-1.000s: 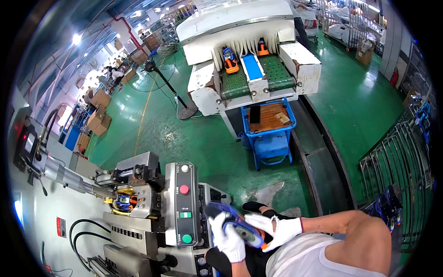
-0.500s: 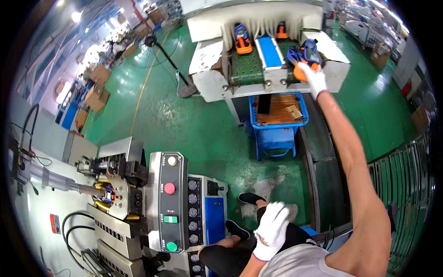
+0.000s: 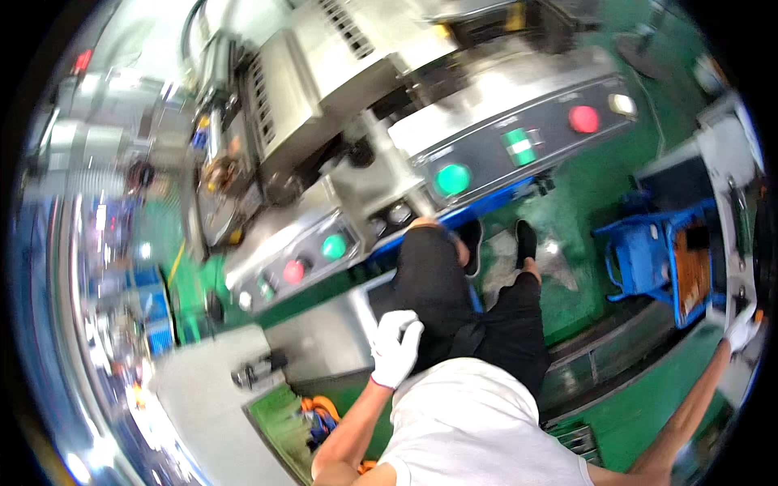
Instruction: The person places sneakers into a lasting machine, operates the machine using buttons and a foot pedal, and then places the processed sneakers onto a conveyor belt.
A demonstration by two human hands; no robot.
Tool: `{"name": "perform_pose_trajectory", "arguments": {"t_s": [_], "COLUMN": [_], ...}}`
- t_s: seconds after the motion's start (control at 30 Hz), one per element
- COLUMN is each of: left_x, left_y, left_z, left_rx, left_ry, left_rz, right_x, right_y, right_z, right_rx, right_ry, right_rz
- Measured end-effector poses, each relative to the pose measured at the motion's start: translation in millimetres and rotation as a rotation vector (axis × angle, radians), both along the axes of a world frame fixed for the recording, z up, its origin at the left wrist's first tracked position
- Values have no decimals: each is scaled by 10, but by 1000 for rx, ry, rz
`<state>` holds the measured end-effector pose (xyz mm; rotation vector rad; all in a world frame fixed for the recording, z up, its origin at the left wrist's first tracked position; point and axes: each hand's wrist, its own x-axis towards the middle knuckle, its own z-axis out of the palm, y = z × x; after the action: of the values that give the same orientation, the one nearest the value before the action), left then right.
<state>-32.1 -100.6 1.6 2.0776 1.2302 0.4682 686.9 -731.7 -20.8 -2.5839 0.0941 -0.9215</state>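
My left hand (image 3: 395, 348), in a white glove, hangs over my lap with its fingers curled in and nothing visible in them. My right arm reaches far out to the right. At its end my gloved right hand (image 3: 739, 330) is at the conveyor's end, fingers closed at a bit of orange shoe (image 3: 758, 315); the picture's rim cuts off the rest. Orange and blue shoes (image 3: 322, 411) lie in a green-lined trough beside my left forearm, partly hidden by it.
Ahead stands a metal machine with a slanted button panel (image 3: 486, 162); a second button panel (image 3: 296, 267) is to its left. A blue cart (image 3: 648, 255) with a wooden top stands at right. A dark rail (image 3: 604, 356) runs beside my legs. The left side is blurred.
My view has swung left, so the machine panels now fill the front and the conveyor sits at the right rim. My right arm stays stretched toward the conveyor. My left hand remains near my lap.
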Motion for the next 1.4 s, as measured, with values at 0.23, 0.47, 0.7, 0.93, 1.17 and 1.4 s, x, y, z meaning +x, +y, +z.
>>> {"name": "perform_pose_trajectory", "arguments": {"t_s": [0.23, 0.47, 0.7, 0.93, 1.17, 1.4], "left_x": [-2533, -4166, -4328, -4132, -2533, -1434], "left_y": [-711, -2295, -1382, -1500, -258, 1271], "left_z": [-653, -643, -987, -748, 142, 1241], "left_rx": [-146, 71, -84, 188, 309, 356], "left_ry": [186, 557, 665, 305, -36, -228], "left_rz": [825, 1599, 1775, 1528, 582, -123], "right_x": [-3225, -4248, -5249, -6946, -7836, -6490], "right_y": [3549, 5152, 6382, 6704, 6739, 7075], "right_z": [-1127, -575, 32, 568, 491, 786], "right_rx": [523, 80, -278, -400, -847, -101], "right_ry": [875, 1034, 1029, 1132, 639, 1306], "right_rz": [618, 1208, 1806, 2433, 2488, 2114]}}
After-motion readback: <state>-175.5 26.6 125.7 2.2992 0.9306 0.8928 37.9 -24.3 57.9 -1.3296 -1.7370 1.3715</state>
